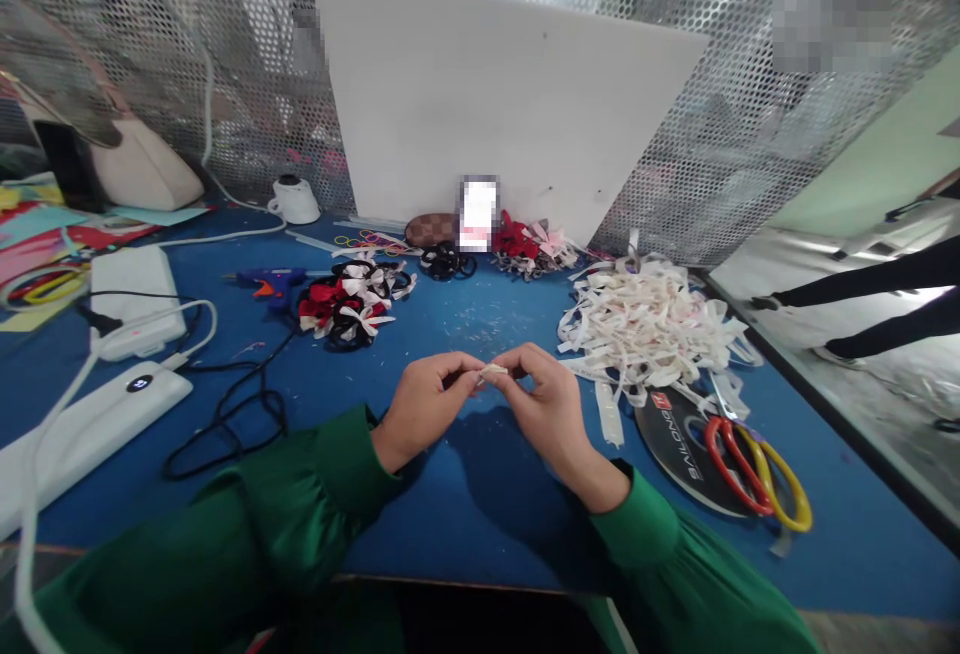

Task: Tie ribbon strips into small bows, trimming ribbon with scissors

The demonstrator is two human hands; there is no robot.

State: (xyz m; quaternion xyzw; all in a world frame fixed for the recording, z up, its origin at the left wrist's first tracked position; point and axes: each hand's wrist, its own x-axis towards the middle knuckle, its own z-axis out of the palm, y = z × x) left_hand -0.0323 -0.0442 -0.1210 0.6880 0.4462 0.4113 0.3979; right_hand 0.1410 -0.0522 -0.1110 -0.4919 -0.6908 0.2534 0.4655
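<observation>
Above the front middle of the blue table (450, 534), a small cream ribbon piece (493, 371) is pinched between both hands. My left hand (426, 404) is closed, its thumb and index finger at the piece's left end. From the right, my right hand (547, 414) is closed on the same piece with thumb and fingertips. The rest of the piece is hidden by the fingers. A heap of cream ribbon strips (649, 324) lies to the right, beyond my right hand. Red, black and white bows (349, 304) are piled beyond my left hand.
Red-handled scissors (739, 464) and yellow-handled scissors (784, 484) rest by a black disc (675, 444) at right. At left are a blue glue gun (274, 284), a black cable (244, 414) and a white power bank (97, 424). A phone (478, 214) leans against a white board (502, 104).
</observation>
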